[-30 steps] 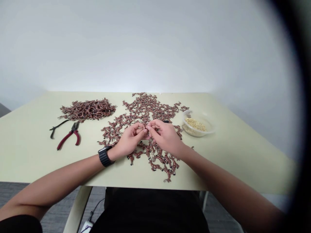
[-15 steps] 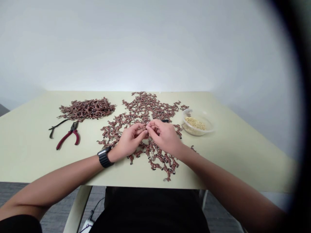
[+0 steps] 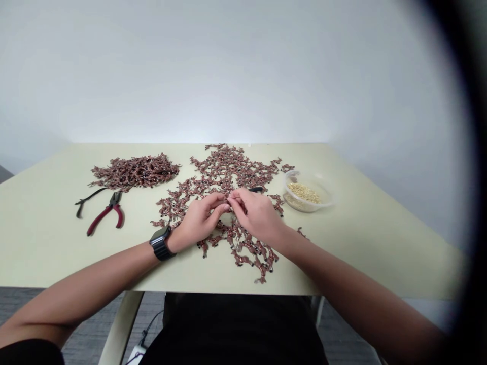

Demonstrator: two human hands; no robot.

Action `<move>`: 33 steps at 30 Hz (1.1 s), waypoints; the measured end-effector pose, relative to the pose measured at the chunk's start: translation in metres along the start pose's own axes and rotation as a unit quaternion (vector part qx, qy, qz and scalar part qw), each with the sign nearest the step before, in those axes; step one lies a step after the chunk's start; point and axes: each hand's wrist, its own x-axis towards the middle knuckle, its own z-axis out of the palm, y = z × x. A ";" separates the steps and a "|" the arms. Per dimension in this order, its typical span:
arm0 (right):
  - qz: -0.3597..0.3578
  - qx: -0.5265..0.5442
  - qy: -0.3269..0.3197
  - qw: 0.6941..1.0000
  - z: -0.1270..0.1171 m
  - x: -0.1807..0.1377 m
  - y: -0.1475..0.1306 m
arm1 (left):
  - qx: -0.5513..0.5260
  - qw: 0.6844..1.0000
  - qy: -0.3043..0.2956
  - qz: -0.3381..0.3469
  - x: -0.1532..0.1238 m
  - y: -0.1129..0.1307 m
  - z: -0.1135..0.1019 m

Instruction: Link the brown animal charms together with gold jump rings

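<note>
My left hand (image 3: 201, 218) and my right hand (image 3: 255, 213) meet fingertip to fingertip over the middle of a pale green table (image 3: 380, 238). Both are closed in a pinch on a small brown charm (image 3: 229, 203), too small to see clearly. Under and around them lies a wide spread of several small brown horse-shaped charms (image 3: 228, 175). A black watch (image 3: 160, 243) is on my left wrist. A dark tool tip (image 3: 256, 189) shows just behind my right hand.
A denser heap of the same brown charms (image 3: 135, 171) lies at the back left. Red-handled pliers (image 3: 106, 213) and black-handled pliers (image 3: 87, 198) lie left of the hands. A clear plastic bowl of small gold pieces (image 3: 306, 195) stands to the right.
Both hands have sunk slightly toward the table and stayed pinched together. Nothing else on the table has moved.
</note>
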 end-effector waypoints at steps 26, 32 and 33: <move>0.273 0.415 -0.071 0.865 -0.005 0.007 -0.003 | 0.095 0.994 0.013 0.049 -0.001 -0.003 -0.004; 0.220 0.295 -0.042 0.929 -0.004 0.004 -0.007 | 0.065 0.997 0.005 0.047 0.000 -0.002 -0.003; 0.213 0.279 -0.040 0.936 -0.004 0.003 -0.007 | 0.067 0.997 0.005 0.049 0.000 -0.003 -0.003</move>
